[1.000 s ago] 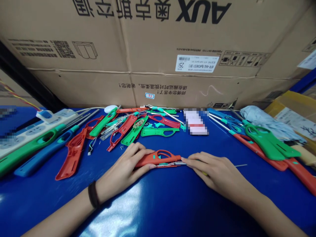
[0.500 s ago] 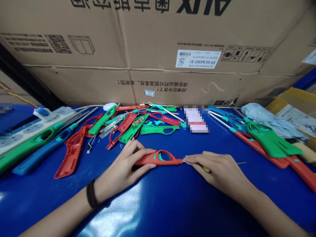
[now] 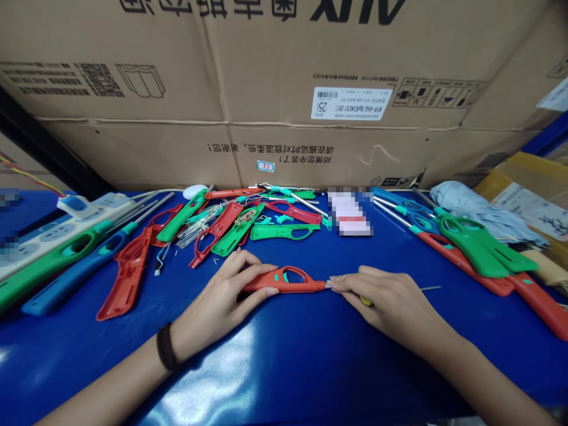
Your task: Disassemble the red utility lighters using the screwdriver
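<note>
My left hand (image 3: 222, 302) grips a red plastic lighter body (image 3: 284, 280) with a teal insert, lying level above the blue worktop (image 3: 284, 367). A short metal tip (image 3: 329, 284) sticks out of the lighter's right end. My right hand (image 3: 386, 296) pinches that tip with its fingertips. A small yellow part (image 3: 366, 301) shows under my right palm, and a thin metal rod (image 3: 430, 288) pokes out to the right of that hand. What my right hand covers is hidden.
Loose red, green and blue lighter casings (image 3: 222, 236) lie in a heap ahead and left. Long lighters (image 3: 470, 254) lie at right beside a grey-blue cloth (image 3: 483, 222). A power strip (image 3: 57, 236) sits at left, and a large cardboard box (image 3: 284, 136) stands behind.
The lower strip and metal parts seen under the red lighter a second ago no longer show. The lighter now looks like one closed body. The view has tilted slightly.
</note>
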Action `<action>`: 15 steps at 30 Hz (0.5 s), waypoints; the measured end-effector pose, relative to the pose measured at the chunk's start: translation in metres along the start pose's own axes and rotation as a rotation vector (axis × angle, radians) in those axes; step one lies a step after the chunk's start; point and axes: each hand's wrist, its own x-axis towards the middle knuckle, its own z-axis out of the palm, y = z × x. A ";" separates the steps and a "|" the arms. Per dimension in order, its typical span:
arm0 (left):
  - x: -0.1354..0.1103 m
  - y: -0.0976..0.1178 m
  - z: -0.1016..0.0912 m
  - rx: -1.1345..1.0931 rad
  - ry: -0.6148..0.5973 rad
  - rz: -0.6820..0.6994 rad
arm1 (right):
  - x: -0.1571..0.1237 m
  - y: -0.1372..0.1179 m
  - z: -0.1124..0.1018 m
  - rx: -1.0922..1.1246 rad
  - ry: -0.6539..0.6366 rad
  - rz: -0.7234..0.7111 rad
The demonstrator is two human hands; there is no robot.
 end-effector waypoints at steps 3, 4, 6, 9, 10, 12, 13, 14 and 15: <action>0.001 0.001 -0.002 0.016 -0.002 0.001 | 0.000 -0.001 0.000 -0.007 0.013 0.003; 0.001 0.001 -0.003 0.017 -0.008 0.006 | 0.000 -0.001 0.000 -0.008 0.017 0.006; 0.001 0.001 -0.005 0.016 -0.016 0.018 | 0.001 -0.001 0.001 -0.013 0.028 0.007; 0.000 0.002 -0.007 0.014 0.000 0.037 | 0.001 0.000 0.002 -0.019 0.065 -0.010; -0.001 0.001 -0.007 0.020 0.009 0.043 | 0.001 0.000 0.002 -0.018 0.077 -0.017; -0.001 0.001 -0.009 0.032 0.007 0.051 | 0.000 0.000 0.003 -0.014 0.093 -0.022; -0.001 0.001 -0.009 0.036 -0.002 0.053 | -0.001 0.000 0.003 -0.015 0.094 -0.023; -0.001 0.001 -0.010 0.037 -0.013 0.054 | -0.001 0.001 0.003 -0.016 0.093 -0.023; -0.001 0.001 -0.010 0.035 -0.023 0.054 | -0.001 0.001 0.003 -0.020 0.087 -0.023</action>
